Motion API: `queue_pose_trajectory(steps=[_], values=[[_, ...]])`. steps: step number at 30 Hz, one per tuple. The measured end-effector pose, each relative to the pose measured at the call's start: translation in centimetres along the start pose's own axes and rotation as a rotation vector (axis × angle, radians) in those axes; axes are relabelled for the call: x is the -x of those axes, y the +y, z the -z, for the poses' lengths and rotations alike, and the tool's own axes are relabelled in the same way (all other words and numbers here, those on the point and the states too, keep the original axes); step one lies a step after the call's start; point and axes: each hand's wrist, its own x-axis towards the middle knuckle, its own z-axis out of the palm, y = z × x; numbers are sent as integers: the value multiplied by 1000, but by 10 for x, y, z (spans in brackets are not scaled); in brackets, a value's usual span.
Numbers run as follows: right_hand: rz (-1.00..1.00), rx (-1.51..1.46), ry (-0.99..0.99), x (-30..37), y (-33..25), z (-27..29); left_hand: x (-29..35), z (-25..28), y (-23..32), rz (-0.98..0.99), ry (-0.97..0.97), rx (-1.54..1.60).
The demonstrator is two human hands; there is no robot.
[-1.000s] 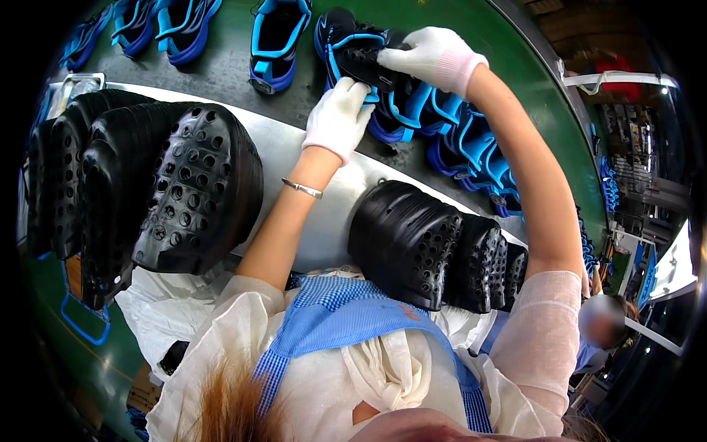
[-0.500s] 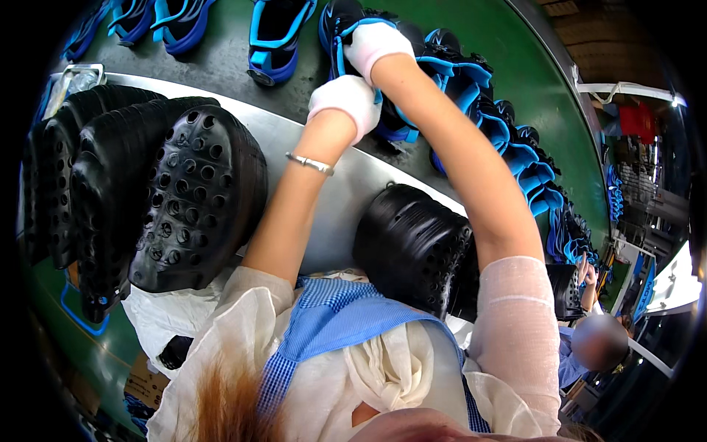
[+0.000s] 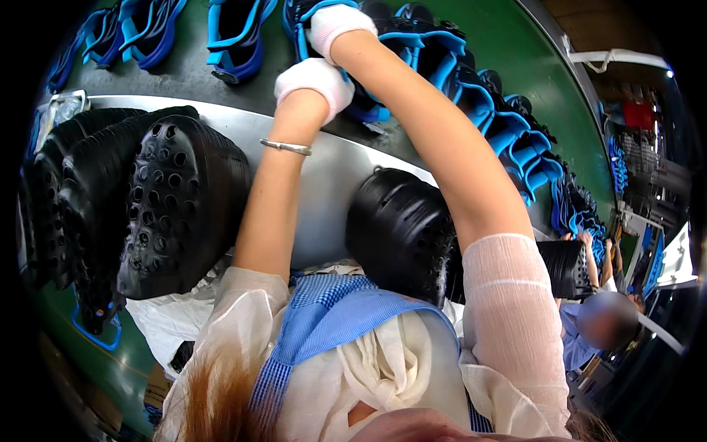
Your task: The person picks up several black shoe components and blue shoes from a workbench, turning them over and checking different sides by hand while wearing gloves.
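Observation:
Both my hands wear white knit gloves and reach to the far side, over a black shoe with bright blue trim (image 3: 297, 28). My right hand (image 3: 340, 28) is closed on the shoe's upper, its fingertips out of sight beyond it. Just nearer, my left hand (image 3: 315, 83) is curled at the shoe's heel end, its fingers mostly hidden behind the glove's back. A blue-trimmed shoe (image 3: 237, 55) stands by itself to the left of my hands. Right of them, a crowded row of similar shoes (image 3: 471, 99) runs toward the right.
Stacks of black perforated shoe-shaped inserts (image 3: 173, 199) stand at left on the metal ledge (image 3: 317, 214); another black stack (image 3: 398, 221) sits near my right elbow. More shoes (image 3: 151, 33) line the green surface (image 3: 508, 51) at far left. A co-worker (image 3: 582, 331) is at right.
My hands and the shoe have shifted left and farther away in the view. The surrounding shoes also sit farther left, and the black stacks have shifted slightly left.

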Motion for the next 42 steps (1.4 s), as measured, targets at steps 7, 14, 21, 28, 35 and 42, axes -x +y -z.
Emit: queue_pose_trajectory(steps=[7, 14, 21, 28, 35, 42], values=[[503, 106, 285, 83, 43, 69, -12, 16, -14, 76, -49, 47], [210, 142, 67, 138, 132, 36, 11, 3, 20, -164, 858, 71], [92, 260, -140, 139, 121, 41, -48, -7, 19, -361, 791, 366], [74, 271, -257, 161, 135, 50, -48, 1, 22, -182, 563, 366], [44, 347, -256, 167, 131, 34, -10, -31, 26, -349, 807, 509], [93, 308, -236, 183, 135, 32, 28, -81, 51, -340, 667, 530]])
